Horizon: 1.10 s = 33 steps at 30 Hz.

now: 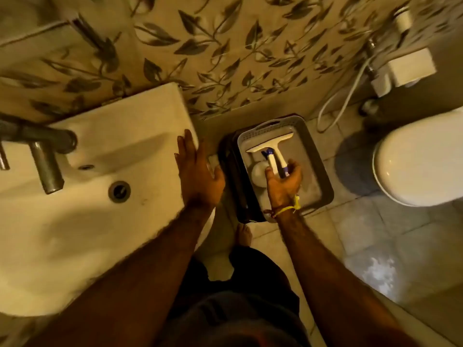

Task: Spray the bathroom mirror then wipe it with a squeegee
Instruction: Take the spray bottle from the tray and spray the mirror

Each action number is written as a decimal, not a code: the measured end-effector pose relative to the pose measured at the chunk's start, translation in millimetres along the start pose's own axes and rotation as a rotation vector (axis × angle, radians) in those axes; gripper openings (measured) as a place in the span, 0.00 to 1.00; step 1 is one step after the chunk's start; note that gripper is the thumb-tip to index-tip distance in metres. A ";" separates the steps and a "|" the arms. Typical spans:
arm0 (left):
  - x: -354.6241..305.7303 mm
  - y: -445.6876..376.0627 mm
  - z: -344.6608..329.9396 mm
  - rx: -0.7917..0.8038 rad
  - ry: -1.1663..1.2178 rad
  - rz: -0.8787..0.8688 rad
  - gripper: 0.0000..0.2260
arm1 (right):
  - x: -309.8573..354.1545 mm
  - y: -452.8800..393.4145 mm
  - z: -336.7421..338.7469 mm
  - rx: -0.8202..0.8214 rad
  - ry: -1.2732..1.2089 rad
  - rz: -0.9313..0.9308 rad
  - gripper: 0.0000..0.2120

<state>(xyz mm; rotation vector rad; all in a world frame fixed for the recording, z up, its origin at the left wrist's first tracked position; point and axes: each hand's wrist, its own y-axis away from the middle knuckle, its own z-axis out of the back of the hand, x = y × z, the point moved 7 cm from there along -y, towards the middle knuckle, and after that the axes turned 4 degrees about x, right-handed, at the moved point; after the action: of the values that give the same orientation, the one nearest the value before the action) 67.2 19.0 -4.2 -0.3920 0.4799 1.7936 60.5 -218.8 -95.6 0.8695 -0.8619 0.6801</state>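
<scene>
Your right hand [283,182] curls its fingers around the white plastic squeegee [271,152] inside the grey basket [323,171]; left hand [198,171] spread free; the mirror seems out of view, so both steps probably remain

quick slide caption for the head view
Right hand reaches for the squeegee in a floor basket; left hand hovers beside the sink.

We see the white squeegee [271,149] lying in a grey basket [323,169] on the floor, blade toward the wall, handle with a blue-purple grip pointing back at us. A white round-bodied spray bottle [259,172] lies just beside it, partly beneath.
</scene>
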 end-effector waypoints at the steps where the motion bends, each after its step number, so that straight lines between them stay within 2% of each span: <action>1: -0.9 0.4 0.3 -0.008 0.013 -0.011 0.32 | -2.3 -1.9 1.2 -0.005 0.032 0.007 0.34; 7: 0.4 1.9 -1.5 -0.019 0.053 -0.055 0.31 | -44.2 -11.3 -4.4 0.143 0.057 -0.038 0.39; 14: 3.4 0.7 -6.0 -0.038 0.070 -0.060 0.28 | -65.2 -17.2 -24.2 0.131 0.136 -0.042 0.26; 24: 9.5 0.4 -9.9 -0.058 0.098 -0.075 0.27 | -60.3 -31.1 -39.3 0.136 0.146 0.015 0.26; 26: 8.0 0.6 -8.8 -0.062 0.112 -0.078 0.26 | -52.3 -29.6 -33.2 0.144 0.155 0.054 0.26; 29: 4.5 1.4 -6.4 -0.074 0.122 -0.102 0.25 | -25.0 -19.1 -13.7 0.113 0.073 0.173 0.16; 33: 6.0 0.6 -6.5 -0.056 0.106 -0.088 0.26 | 14.8 7.0 12.6 0.124 0.061 0.306 0.13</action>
<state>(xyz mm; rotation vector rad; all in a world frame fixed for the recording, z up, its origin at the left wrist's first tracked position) 65.2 20.5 -12.7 -0.5416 0.4798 1.7099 57.7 -223.8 -75.7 0.8302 -0.9138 1.0305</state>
